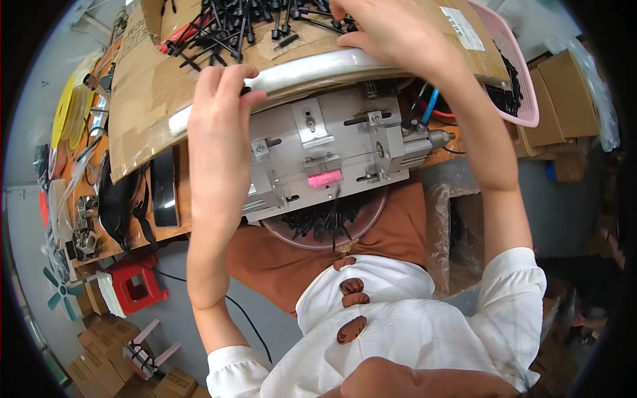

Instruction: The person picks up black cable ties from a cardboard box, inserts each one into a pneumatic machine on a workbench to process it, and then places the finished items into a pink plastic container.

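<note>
My left hand [222, 126] is closed above the left end of the metal fixture [345, 146], beside the white padded front edge [318, 69] of the cardboard. A small dark end shows between its thumb and fingers; the rest of that black part [246, 90] is hidden. My right hand [398, 36] reaches to the right side of a pile of thin black knobbed sticks [245, 23]. Its thumb and forefinger are apart, near some of the sticks. A bright pink block [324, 178] sits on the fixture's near side, between its metal clamps.
A round bowl of black pieces [318, 225] rests on my lap below the fixture. At the right stands a pink basket [524, 79]. A dark flat phone-like slab [166, 189] lies at left, above a red stool [136, 285]. Cardboard boxes [564, 99] stand farther right.
</note>
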The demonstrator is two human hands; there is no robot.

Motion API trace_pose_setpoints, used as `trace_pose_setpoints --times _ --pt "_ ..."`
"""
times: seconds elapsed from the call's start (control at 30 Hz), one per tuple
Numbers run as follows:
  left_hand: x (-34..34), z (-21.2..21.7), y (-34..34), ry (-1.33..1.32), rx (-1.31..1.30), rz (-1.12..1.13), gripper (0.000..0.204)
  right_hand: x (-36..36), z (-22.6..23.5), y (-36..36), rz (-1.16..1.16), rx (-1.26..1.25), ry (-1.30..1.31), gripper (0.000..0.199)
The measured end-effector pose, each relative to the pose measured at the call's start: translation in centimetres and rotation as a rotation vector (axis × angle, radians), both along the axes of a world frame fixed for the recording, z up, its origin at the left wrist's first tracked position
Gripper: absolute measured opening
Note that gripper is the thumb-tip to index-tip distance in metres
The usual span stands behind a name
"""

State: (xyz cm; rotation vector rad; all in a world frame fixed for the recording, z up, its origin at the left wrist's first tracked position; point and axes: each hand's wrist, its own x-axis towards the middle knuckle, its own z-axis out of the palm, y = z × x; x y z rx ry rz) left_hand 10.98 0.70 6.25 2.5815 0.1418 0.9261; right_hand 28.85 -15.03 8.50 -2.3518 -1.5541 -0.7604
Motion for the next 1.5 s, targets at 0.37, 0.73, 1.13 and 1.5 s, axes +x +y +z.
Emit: trace_pose_setpoints --times 0.37,0.73,1.13,1.5 --pt "-6.0 0.1 -2.2 -0.039 -0.079 0.211 0.012 8.1 6.4 0.4 0.191 -0.005 1.374 0.027" --pt "-8.9 -5.1 -3.1 -0.277 0.029 0.405 0.016 2.5 3.1 -5.3 0.69 0.689 1.472 0.028" --pt "-7.9 -10.8 -11.4 0.077 -0.109 0.001 0.067 -3.8 -1.9 -10.2 0.544 0.773 1.291 0.038" --pt "-5.2 -7.2 -12.4 -0.19 -0.152 -0.371 0.046 -13.5 -5.0 -9.2 0.172 0.691 1.211 0.029"
